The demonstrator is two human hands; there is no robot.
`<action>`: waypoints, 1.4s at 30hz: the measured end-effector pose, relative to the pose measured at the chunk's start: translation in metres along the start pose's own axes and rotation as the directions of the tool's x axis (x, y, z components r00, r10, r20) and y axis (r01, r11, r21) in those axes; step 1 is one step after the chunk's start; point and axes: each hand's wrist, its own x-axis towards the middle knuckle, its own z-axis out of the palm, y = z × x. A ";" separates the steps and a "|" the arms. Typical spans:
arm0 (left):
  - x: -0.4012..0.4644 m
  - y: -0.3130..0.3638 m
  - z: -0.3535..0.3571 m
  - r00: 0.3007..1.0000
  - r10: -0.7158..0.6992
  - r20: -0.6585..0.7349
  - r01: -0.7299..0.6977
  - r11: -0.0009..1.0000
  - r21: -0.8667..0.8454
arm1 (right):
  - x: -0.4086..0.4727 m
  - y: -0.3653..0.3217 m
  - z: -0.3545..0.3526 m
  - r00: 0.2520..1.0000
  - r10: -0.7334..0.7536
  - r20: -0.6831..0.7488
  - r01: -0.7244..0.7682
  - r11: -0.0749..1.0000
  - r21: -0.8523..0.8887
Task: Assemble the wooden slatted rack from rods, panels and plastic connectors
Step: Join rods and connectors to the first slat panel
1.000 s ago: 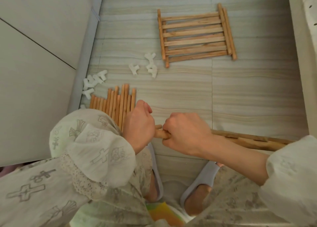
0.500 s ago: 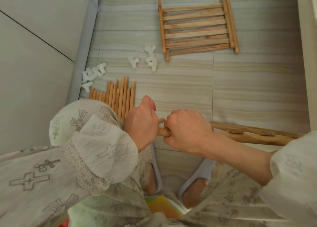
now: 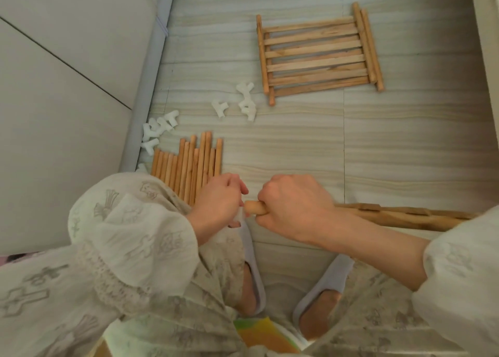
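My right hand [image 3: 294, 205] grips the round end of a wooden rod [image 3: 253, 207]. That rod belongs to a slatted panel [image 3: 405, 214] held edge-on, running off to the right. My left hand [image 3: 218, 202] sits just left of the bare rod tip with its fingers curled. A small white connector [image 3: 239, 214] shows between them, mostly hidden. Another slatted panel [image 3: 318, 54] lies flat on the floor at the top. A bundle of loose rods [image 3: 194, 165] lies beside my left sleeve. White connectors are scattered in two groups, one by the wall [image 3: 162, 129] and one near the flat panel [image 3: 245, 100].
A pale wall with a grey skirting strip [image 3: 145, 113] runs down the left. A cabinet edge [image 3: 486, 32] borders the right. My slippered feet [image 3: 321, 289] stand below the hands on the tiled floor, with a colourful booklet [image 3: 259, 332] at the bottom.
My left hand was pressed against the rod end; now it has drawn slightly left, leaving a small gap and the rod tip bare. The view shifted a little.
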 end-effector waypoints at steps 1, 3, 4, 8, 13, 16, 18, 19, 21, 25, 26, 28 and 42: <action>0.000 -0.002 0.002 0.999 0.025 -0.043 -0.023 0.998 0.051 | 0.001 -0.001 0.001 1.000 0.009 0.005 -0.009 1.000 0.006; 0.002 -0.004 0.003 0.990 0.069 -0.120 -0.057 0.993 0.100 | 0.001 -0.002 0.002 1.000 0.019 0.009 -0.019 1.000 0.007; 0.003 -0.004 0.003 0.984 0.083 -0.159 -0.066 0.992 0.111 | 0.001 -0.002 0.002 1.000 0.015 0.011 -0.015 1.000 -0.003; 0.009 -0.007 0.005 0.960 0.153 -0.234 -0.112 0.977 0.180 | -0.001 -0.006 0.004 0.999 0.004 0.033 -0.004 1.000 -0.004; 0.012 -0.012 0.010 0.923 0.279 -0.265 -0.202 0.938 0.283 | 0.000 -0.004 0.003 0.998 0.025 0.054 -0.026 1.000 0.016; 0.011 -0.015 0.013 0.914 0.327 -0.242 -0.237 0.912 0.336 | -0.002 -0.006 0.002 0.997 0.037 0.074 -0.037 0.999 0.002; 0.009 -0.014 0.014 0.906 0.356 -0.228 -0.263 0.897 0.355 | -0.003 -0.004 0.004 0.997 0.039 0.072 -0.040 0.999 0.007; 0.010 -0.013 0.013 0.902 0.368 -0.224 -0.274 0.892 0.360 | -0.003 -0.004 0.003 0.997 0.038 0.074 -0.039 0.999 0.008; 0.008 -0.013 0.013 0.897 0.385 -0.217 -0.293 0.886 0.360 | -0.003 -0.005 0.003 0.996 0.036 0.082 -0.038 0.999 0.019; 0.006 -0.013 0.014 0.885 0.418 -0.207 -0.320 0.867 0.381 | -0.003 -0.004 0.004 0.996 0.033 0.083 -0.035 0.999 0.031; 0.006 -0.013 0.014 0.884 0.419 -0.209 -0.319 0.866 0.385 | -0.003 -0.003 0.004 0.996 0.034 0.087 -0.038 0.999 0.034; 0.011 -0.010 0.013 0.889 0.408 -0.207 -0.308 0.869 0.388 | -0.001 0.000 0.001 0.995 0.044 0.095 -0.047 0.998 0.033; 0.050 0.028 0.002 0.997 0.054 -0.048 -0.067 0.941 -0.331 | 0.038 0.035 -0.019 0.993 0.108 -0.043 -0.107 0.994 0.030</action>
